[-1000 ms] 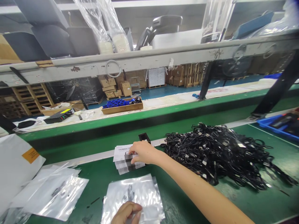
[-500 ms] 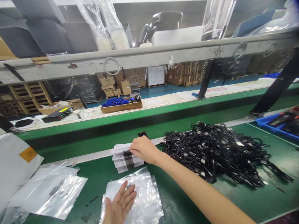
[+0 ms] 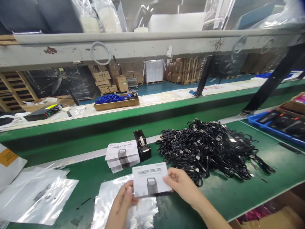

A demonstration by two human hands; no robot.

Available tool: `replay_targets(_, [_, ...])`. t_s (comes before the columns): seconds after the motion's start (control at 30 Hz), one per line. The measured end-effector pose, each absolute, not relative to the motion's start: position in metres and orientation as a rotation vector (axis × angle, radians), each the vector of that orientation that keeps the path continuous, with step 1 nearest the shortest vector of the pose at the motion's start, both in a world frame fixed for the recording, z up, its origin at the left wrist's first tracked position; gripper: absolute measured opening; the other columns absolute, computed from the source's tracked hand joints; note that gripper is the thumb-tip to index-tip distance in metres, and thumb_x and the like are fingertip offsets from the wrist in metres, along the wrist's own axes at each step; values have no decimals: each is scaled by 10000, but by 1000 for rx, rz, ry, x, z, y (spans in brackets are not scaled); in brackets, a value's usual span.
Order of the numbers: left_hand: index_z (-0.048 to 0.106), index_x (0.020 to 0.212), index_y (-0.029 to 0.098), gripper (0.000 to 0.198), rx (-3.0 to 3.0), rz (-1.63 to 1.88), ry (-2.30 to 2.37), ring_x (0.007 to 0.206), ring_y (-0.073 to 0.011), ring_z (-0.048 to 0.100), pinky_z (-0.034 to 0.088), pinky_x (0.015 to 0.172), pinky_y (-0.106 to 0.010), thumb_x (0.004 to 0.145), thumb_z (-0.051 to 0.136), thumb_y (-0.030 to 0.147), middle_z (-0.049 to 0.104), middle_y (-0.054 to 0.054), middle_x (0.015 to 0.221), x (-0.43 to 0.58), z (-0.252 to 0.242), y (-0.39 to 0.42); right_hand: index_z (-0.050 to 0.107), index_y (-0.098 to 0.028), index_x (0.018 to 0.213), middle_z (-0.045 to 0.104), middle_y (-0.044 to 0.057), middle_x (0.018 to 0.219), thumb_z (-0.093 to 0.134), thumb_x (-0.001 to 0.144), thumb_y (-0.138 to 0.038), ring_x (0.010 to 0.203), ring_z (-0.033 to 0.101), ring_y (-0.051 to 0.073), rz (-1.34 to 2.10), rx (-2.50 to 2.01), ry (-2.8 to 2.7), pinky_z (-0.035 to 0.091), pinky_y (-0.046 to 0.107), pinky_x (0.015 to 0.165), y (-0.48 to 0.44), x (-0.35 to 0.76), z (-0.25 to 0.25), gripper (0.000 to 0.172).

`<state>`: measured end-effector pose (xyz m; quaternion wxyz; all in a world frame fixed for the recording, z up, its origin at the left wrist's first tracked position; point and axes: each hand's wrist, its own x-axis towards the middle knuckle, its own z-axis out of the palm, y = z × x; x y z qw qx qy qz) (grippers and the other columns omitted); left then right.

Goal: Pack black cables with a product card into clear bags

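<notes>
A white printed leaflet point(image 3: 150, 180) reading "THUNDER TRAIL PRO" is held up between both hands. My left hand point(image 3: 124, 198) pinches its lower left edge, and my right hand point(image 3: 182, 184) grips the right edge between thumb and fingers. Beneath it lies a pile of clear plastic bags point(image 3: 105, 197), partly covered by the leaflet and my left hand. Just behind stands a stack of the same leaflets point(image 3: 122, 153), with a black tape dispenser point(image 3: 142, 148) against its right side.
A heap of black USB cables point(image 3: 205, 152) spreads across the right of the green bench. More plastic bags point(image 3: 45, 197) lie at left. A blue tray point(image 3: 262, 122) of black items sits at far right. On the ledge behind is a cardboard tray point(image 3: 116, 103) with blue rings.
My right hand has come from the leaflet stack towards me with a leaflet. My left hand, open over the bags before, now closes on its left edge. The view has shifted slightly.
</notes>
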<state>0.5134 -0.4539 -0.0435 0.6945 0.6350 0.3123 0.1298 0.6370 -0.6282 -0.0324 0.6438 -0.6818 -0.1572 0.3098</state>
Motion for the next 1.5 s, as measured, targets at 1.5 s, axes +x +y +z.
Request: replay_targets(1.5, [593,752,221,241,2511,329,485,726,-174,550,424,647,-280,817,416,371,558,-10,746,513,-54,-481,483,-162,696,523,-47,472,566,703,-469,394,475,76,615,-1583,-37,400,180,382,-672,588,-45,318])
